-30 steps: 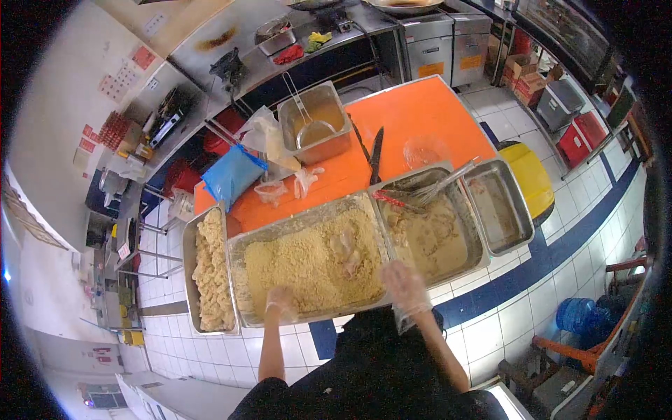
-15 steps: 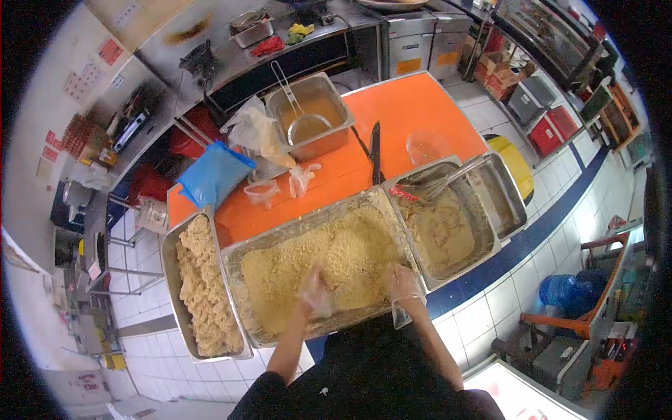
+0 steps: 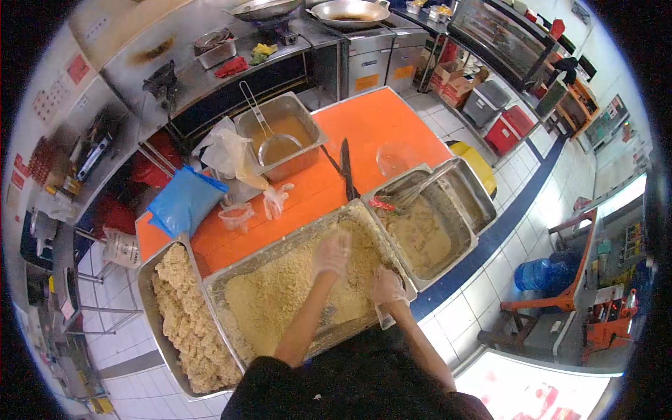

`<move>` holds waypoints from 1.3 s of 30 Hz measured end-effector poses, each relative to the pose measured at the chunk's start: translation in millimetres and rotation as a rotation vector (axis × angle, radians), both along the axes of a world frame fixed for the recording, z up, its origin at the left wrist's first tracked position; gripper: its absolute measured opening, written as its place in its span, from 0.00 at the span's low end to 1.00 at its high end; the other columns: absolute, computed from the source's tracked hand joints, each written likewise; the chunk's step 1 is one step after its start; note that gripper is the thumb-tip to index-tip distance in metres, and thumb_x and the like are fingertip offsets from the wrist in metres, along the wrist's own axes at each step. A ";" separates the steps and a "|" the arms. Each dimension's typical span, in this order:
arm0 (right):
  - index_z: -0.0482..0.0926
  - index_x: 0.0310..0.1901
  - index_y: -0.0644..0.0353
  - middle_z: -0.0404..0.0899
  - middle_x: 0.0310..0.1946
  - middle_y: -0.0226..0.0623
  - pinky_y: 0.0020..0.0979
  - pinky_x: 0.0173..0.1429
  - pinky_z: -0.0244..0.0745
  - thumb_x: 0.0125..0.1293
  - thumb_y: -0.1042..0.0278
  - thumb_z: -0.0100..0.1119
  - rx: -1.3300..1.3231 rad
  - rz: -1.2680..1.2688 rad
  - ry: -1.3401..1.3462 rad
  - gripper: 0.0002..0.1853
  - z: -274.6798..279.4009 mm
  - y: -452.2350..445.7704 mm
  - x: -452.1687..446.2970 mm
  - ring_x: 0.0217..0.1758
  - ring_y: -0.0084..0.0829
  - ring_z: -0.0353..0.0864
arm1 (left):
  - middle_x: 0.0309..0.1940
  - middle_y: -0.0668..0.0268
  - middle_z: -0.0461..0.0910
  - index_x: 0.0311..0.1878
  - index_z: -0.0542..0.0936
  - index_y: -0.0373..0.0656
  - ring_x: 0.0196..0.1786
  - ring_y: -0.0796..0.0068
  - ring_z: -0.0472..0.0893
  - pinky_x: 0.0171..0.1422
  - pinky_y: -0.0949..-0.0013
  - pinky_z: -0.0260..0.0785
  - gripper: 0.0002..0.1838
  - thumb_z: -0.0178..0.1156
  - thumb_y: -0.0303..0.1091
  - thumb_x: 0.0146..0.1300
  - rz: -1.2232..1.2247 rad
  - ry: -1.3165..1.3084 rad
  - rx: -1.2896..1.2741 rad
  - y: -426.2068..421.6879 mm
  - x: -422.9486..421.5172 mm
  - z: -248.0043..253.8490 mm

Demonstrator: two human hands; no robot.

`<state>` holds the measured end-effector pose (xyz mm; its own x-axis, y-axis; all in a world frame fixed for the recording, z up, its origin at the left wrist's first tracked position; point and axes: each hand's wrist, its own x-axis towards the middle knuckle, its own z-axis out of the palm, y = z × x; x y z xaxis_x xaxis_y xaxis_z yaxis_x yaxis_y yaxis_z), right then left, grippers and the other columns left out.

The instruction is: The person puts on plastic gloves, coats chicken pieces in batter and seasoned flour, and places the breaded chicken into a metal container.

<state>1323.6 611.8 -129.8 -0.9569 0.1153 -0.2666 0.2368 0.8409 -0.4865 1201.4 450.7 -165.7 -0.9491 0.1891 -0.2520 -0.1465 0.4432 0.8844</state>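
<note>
Both hands wear clear plastic gloves. My left hand (image 3: 332,255) is over the crumbly, pale yellow breading flour (image 3: 273,294), fingers stretched toward the far side and blurred. Nothing shows in it. My right hand (image 3: 389,287) is at the right end of the large metal tray (image 3: 225,271) that holds the flour; its fingertips are low against the flour and side wall, partly hidden. On the left a long pan (image 3: 145,278) is heaped with breaded pieces (image 3: 189,318). To the right a deep pan (image 3: 470,241) holds pale batter (image 3: 423,234) with a whisk (image 3: 416,190) in it.
An orange table (image 3: 378,122) carries a blue plastic bag (image 3: 185,199), clear bags (image 3: 227,150), a knife (image 3: 346,171) and a pan of brownish liquid (image 3: 318,133) with a strainer (image 3: 280,148). A narrow pan (image 3: 488,203) adjoins the batter pan. Woks (image 3: 348,14) sit behind.
My left hand has moved away from my body and across the flour, out of the near middle. My right hand stays at the tray's right end. The view has shifted rightward.
</note>
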 end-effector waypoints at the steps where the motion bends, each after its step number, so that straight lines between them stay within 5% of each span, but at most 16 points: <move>1: 0.77 0.40 0.64 0.79 0.36 0.54 0.49 0.49 0.72 0.55 0.64 0.53 0.007 -0.005 -0.005 0.14 -12.2 0.2 -5.5 0.43 0.54 0.78 | 0.53 0.53 0.74 0.51 0.76 0.40 0.56 0.55 0.72 0.62 0.52 0.64 0.25 0.54 0.51 0.61 0.012 0.099 0.037 8.3 -13.9 -22.2; 3: 0.75 0.44 0.66 0.78 0.41 0.55 0.47 0.50 0.71 0.56 0.65 0.52 0.051 0.038 0.003 0.17 -25.6 -6.0 -20.8 0.44 0.54 0.77 | 0.53 0.53 0.74 0.48 0.78 0.41 0.56 0.53 0.73 0.58 0.52 0.65 0.23 0.54 0.50 0.59 -0.227 0.513 -0.643 19.1 -16.1 -7.7; 6: 0.73 0.48 0.69 0.76 0.45 0.57 0.46 0.55 0.70 0.58 0.65 0.50 0.126 0.131 -0.019 0.19 -16.4 -35.3 -37.2 0.49 0.53 0.76 | 0.51 0.54 0.75 0.47 0.78 0.42 0.51 0.52 0.75 0.54 0.53 0.68 0.23 0.55 0.51 0.59 -0.192 0.906 -0.767 -2.2 20.7 -20.5; 10: 0.71 0.53 0.72 0.74 0.50 0.61 0.46 0.59 0.69 0.62 0.66 0.45 0.045 0.141 0.272 0.21 -86.3 -49.1 -35.1 0.53 0.54 0.75 | 0.50 0.57 0.75 0.47 0.78 0.43 0.50 0.52 0.75 0.52 0.51 0.68 0.23 0.55 0.52 0.58 -0.157 0.548 -0.661 -47.2 51.0 -19.3; 12: 0.68 0.57 0.72 0.71 0.53 0.64 0.45 0.63 0.66 0.64 0.66 0.43 -0.050 0.123 0.031 0.23 -87.6 -43.9 -41.2 0.55 0.54 0.74 | 0.52 0.61 0.75 0.48 0.78 0.43 0.50 0.54 0.76 0.52 0.51 0.69 0.21 0.56 0.49 0.59 -0.149 -0.036 -0.527 -84.8 70.7 -14.1; 15: 0.62 0.63 0.72 0.68 0.56 0.65 0.46 0.66 0.62 0.67 0.65 0.39 -0.141 0.231 -0.074 0.25 -44.1 -20.5 -57.5 0.58 0.55 0.72 | 0.44 0.59 0.80 0.50 0.78 0.43 0.46 0.62 0.78 0.48 0.57 0.71 0.22 0.50 0.51 0.65 -0.113 0.591 -0.934 -154.7 100.6 -37.0; 18: 0.63 0.63 0.71 0.69 0.56 0.64 0.45 0.67 0.62 0.68 0.63 0.40 0.097 0.423 0.111 0.26 -50.1 -23.6 -68.2 0.58 0.53 0.72 | 0.43 0.59 0.80 0.47 0.78 0.43 0.45 0.62 0.79 0.47 0.59 0.70 0.17 0.51 0.44 0.65 0.128 0.287 -1.095 -181.0 108.7 -46.5; 20: 0.64 0.62 0.71 0.71 0.54 0.62 0.46 0.65 0.63 0.69 0.60 0.40 0.022 0.344 -0.107 0.25 -14.3 -44.7 -78.8 0.59 0.52 0.72 | 0.43 0.55 0.80 0.48 0.78 0.42 0.46 0.60 0.79 0.49 0.58 0.70 0.20 0.47 0.47 0.67 0.388 0.407 -1.316 -148.2 89.0 -0.9; 21: 0.66 0.61 0.70 0.72 0.53 0.62 0.46 0.64 0.63 0.70 0.59 0.40 -0.042 0.332 -0.143 0.25 -20.6 -49.6 -81.7 0.58 0.52 0.72 | 0.43 0.55 0.80 0.48 0.78 0.42 0.46 0.60 0.79 0.49 0.58 0.70 0.20 0.47 0.47 0.67 0.398 0.397 -1.319 -139.1 79.2 -15.6; 24: 0.70 0.57 0.69 0.74 0.50 0.61 0.47 0.62 0.64 0.70 0.57 0.39 -0.220 0.282 -0.243 0.24 -43.8 -55.1 -96.6 0.56 0.53 0.72 | 0.48 0.53 0.78 0.50 0.77 0.41 0.49 0.58 0.78 0.54 0.56 0.69 0.20 0.48 0.47 0.67 0.442 -0.244 -0.708 -120.7 54.7 -41.9; 26: 0.71 0.56 0.68 0.75 0.48 0.61 0.48 0.61 0.65 0.71 0.57 0.39 -0.275 0.256 -0.266 0.23 -34.3 -55.5 -105.2 0.56 0.54 0.72 | 0.47 0.51 0.78 0.51 0.76 0.40 0.50 0.56 0.78 0.54 0.52 0.68 0.22 0.49 0.49 0.65 0.081 0.050 -0.603 -109.3 50.9 9.7; 29: 0.77 0.48 0.67 0.75 0.48 0.61 0.48 0.61 0.64 0.71 0.57 0.38 -0.057 0.429 0.125 0.22 -14.8 -73.4 -88.0 0.54 0.55 0.73 | 0.45 0.50 0.78 0.51 0.76 0.41 0.49 0.53 0.77 0.53 0.53 0.68 0.24 0.47 0.51 0.66 0.262 0.253 -0.685 -89.7 49.5 11.7; 31: 0.77 0.46 0.68 0.75 0.49 0.61 0.48 0.62 0.64 0.71 0.58 0.37 -0.111 0.230 0.311 0.22 -29.4 -94.6 -77.8 0.55 0.56 0.72 | 0.46 0.51 0.78 0.51 0.75 0.42 0.49 0.53 0.77 0.55 0.53 0.67 0.23 0.47 0.50 0.65 0.274 0.267 -0.751 -72.8 53.2 5.0; 35: 0.73 0.54 0.65 0.74 0.51 0.59 0.48 0.66 0.60 0.69 0.57 0.40 -0.010 0.560 -0.220 0.22 -31.3 -94.6 -80.8 0.58 0.55 0.71 | 0.47 0.53 0.78 0.52 0.75 0.43 0.49 0.52 0.76 0.59 0.52 0.63 0.21 0.48 0.47 0.63 -0.127 -0.140 -0.656 -67.0 70.7 -3.0; 38: 0.68 0.60 0.64 0.72 0.57 0.55 0.50 0.70 0.54 0.69 0.56 0.41 0.070 0.545 -0.119 0.24 -24.3 -99.8 -74.4 0.64 0.52 0.66 | 0.46 0.54 0.78 0.50 0.75 0.43 0.50 0.54 0.75 0.61 0.51 0.60 0.20 0.48 0.46 0.62 0.141 0.352 -0.921 -49.8 99.9 -46.2; 39: 0.68 0.61 0.62 0.70 0.59 0.53 0.49 0.71 0.52 0.68 0.55 0.42 0.110 0.486 -0.172 0.25 -18.2 -103.6 -74.7 0.66 0.51 0.64 | 0.46 0.54 0.78 0.50 0.75 0.43 0.50 0.54 0.75 0.61 0.51 0.60 0.20 0.48 0.46 0.62 0.127 0.323 -0.923 -52.1 103.5 -54.6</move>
<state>1248.9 508.2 -148.0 -0.8502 -0.2947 -0.4362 -0.1243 0.9176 -0.3776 1304.9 398.7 -220.3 -0.9979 -0.0594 0.0259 -0.0528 0.9773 0.2053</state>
